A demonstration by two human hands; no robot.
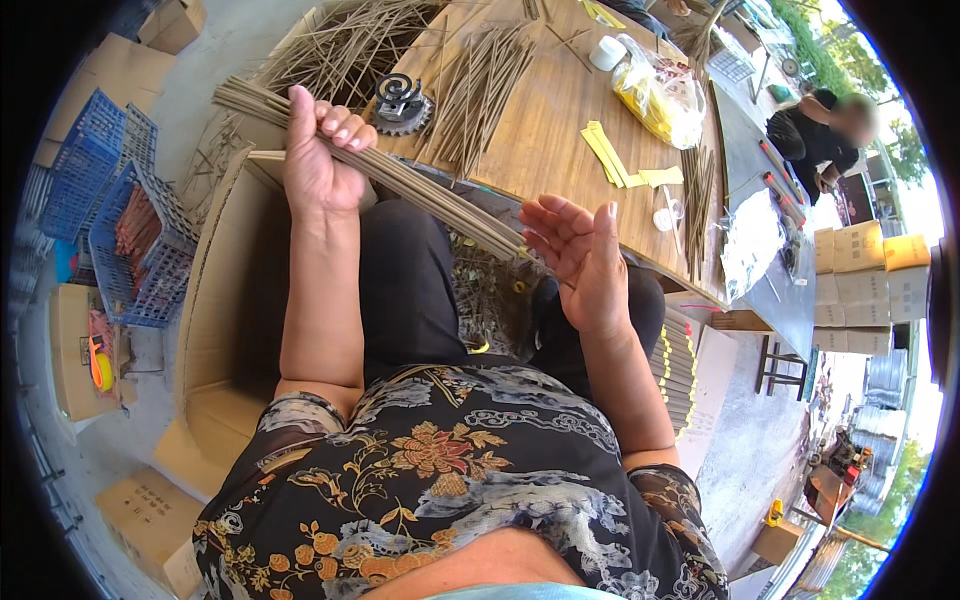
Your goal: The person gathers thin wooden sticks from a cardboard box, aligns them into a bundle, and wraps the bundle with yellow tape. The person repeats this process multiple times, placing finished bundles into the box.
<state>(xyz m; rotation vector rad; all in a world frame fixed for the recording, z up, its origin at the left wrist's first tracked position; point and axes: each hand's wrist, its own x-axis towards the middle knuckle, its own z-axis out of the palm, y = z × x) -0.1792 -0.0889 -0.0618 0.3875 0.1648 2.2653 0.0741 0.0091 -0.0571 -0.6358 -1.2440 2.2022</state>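
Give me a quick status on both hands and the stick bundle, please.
Left hand fisted around bundle of thin sticks. Right hand open, palm at the bundle's far end. Open cardboard box below left arm; nothing between the hands.

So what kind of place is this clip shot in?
Likely a small open-air craft workshop: thin sticks lie heaped on a wooden workbench, the left hand grips a stick bundle, and cardboard boxes are stacked nearby.
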